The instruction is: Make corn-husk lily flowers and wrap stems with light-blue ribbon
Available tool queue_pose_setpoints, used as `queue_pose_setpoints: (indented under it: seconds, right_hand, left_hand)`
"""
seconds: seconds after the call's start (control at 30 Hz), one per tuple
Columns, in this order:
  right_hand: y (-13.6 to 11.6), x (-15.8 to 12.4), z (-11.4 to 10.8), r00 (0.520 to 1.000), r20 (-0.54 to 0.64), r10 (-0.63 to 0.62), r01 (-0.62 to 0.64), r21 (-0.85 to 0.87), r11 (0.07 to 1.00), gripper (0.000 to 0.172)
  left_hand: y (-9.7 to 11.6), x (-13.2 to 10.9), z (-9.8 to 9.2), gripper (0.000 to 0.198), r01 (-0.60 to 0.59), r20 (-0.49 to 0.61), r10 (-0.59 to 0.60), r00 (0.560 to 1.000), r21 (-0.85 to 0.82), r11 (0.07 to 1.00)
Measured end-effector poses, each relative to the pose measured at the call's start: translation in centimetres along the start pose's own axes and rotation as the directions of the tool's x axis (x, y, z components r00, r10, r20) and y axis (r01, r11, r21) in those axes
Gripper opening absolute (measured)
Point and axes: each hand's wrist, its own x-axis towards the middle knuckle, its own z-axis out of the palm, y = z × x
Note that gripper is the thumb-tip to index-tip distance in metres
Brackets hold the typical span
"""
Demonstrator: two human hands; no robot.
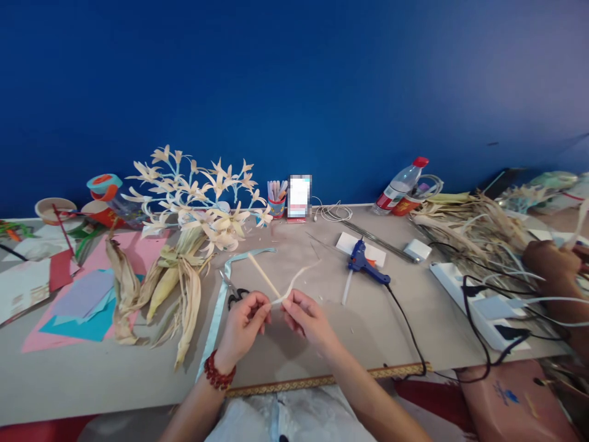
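Observation:
My left hand [248,316] and my right hand [304,316] meet over the middle of the table, each closed in a pinch. Between them runs a narrow pale strip [301,273], which looks like corn husk; its free end curls away to the upper right. A second straight cream-coloured length [262,273] slants up to the left from the fingertips. Whether the two pieces are one or joined is hidden by my fingers. Just beyond my left hand lie black-handled scissors [235,291], beside a light blue ribbon [213,334].
Husk flowers [216,212] and dried corn husks [161,288] occupy the left, near coloured paper [83,334]. A blue glue gun [363,261], wires [381,240] and a power strip [460,288] lie right. A bottle [400,187] leans behind. Another person's hand [552,261] is at far right.

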Motion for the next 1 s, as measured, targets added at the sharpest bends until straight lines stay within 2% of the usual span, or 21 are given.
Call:
queue_pose_setpoints:
  seconds: [0.1, 0.2, 0.33, 0.43, 0.63, 0.77, 0.83, 0.9, 1.0]
  right_hand:
    - [0.5, 0.2, 0.4, 0.995, -0.012, -0.1, 0.098, -0.136, 0.986, 0.042]
    - [0.5, 0.3, 0.7, 0.993, -0.038, -0.114, 0.106, -0.159, 0.982, 0.043]
    - [-0.3, 0.0, 0.7, 1.0, -0.017, 0.025, -0.024, 0.025, 0.999, 0.043]
    - [-0.9, -0.2, 0.4, 0.992, 0.028, 0.126, -0.129, 0.172, 0.977, 0.037]
    - [-1.4, -0.7, -0.1, 0.977, 0.168, 0.131, -0.188, 0.389, 0.902, 0.028]
    - [-1.8, -1.1, -0.4, 0.972, 0.203, 0.115, -0.196, 0.446, 0.873, 0.027]
    - [-2.1, -1.3, -0.6, 0.975, 0.192, 0.111, -0.186, 0.434, 0.882, 0.027]
    - [-2.3, -1.3, -0.8, 0.989, 0.119, 0.093, -0.131, 0.367, 0.921, 0.03]
    - [-1.9, -1.2, -0.7, 0.999, -0.031, -0.022, 0.025, 0.09, 0.996, 0.036]
  left_hand:
    - [0.4, -0.2, 0.1, 0.021, -0.025, 0.0, 0.025, 1.0, 0.039, 0.999]
    - [0.8, -0.4, 0.1, 0.022, -0.048, 0.018, 0.047, 0.999, 0.073, 0.996]
    - [0.6, -0.5, -0.2, 0.022, -0.07, 0.038, 0.066, 0.997, 0.094, 0.993]
    - [0.1, -0.5, -0.6, 0.023, -0.069, 0.031, 0.066, 0.997, 0.093, 0.993]
    - [-0.7, -0.4, -1.1, 0.022, -0.065, 0.024, 0.064, 0.998, 0.073, 0.995]
    - [-0.8, -0.4, -1.1, 0.022, -0.065, 0.033, 0.063, 0.997, 0.062, 0.996]
    - [-0.8, -0.4, -1.1, 0.022, -0.062, 0.036, 0.06, 0.998, 0.045, 0.997]
    - [-0.9, -0.4, -1.1, 0.022, -0.044, 0.033, 0.044, 0.999, 0.015, 0.999]
    - [-0.8, -0.5, -0.9, 0.022, -0.015, 0.012, 0.016, 1.0, -0.03, 0.999]
